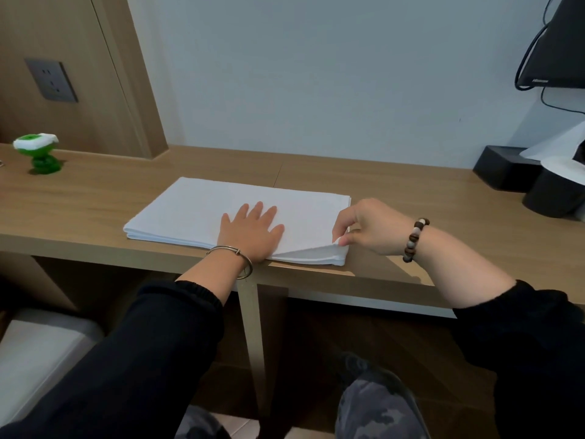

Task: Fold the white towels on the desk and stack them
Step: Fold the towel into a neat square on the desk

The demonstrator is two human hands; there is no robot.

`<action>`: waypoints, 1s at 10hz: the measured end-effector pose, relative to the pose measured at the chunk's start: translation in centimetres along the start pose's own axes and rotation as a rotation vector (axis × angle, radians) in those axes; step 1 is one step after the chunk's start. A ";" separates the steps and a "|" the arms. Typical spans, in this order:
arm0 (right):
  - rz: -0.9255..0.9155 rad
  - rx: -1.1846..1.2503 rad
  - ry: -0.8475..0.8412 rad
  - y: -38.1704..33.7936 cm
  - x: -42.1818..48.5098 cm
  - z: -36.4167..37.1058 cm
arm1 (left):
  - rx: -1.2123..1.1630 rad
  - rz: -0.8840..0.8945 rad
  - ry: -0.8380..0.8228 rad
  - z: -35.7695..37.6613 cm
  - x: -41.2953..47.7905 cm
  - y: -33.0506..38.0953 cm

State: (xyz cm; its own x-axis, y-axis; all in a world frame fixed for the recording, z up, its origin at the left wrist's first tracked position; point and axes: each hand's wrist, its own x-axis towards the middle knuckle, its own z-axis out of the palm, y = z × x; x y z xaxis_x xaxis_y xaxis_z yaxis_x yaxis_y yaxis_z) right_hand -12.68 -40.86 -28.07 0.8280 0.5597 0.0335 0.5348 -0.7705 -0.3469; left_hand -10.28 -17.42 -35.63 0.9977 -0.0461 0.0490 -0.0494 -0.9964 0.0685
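Pinching towel [221,210] corner w/ right hand [370,229]; left hand [250,232] flat atop.

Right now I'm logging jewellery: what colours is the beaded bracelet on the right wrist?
Dark brown and cream round-bead bracelet; head view.

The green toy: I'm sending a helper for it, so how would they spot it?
Follow the wooden desk to its left end, below the wall socket. The green toy stands there, well left of the white towels. It alone is bright green, with a white top.
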 end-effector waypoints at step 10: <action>-0.249 -0.651 0.098 -1.3 -2.8 2.5 | 0.015 0.033 -0.027 0.1 0.2 -0.3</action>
State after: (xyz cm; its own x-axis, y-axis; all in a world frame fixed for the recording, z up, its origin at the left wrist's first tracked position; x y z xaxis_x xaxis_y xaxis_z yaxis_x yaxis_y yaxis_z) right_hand -16.11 -40.63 -30.03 0.6628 0.7367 0.1343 0.6772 -0.6662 0.3124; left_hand -10.01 -17.10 -35.70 0.9964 -0.0811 0.0245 -0.0823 -0.9952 0.0522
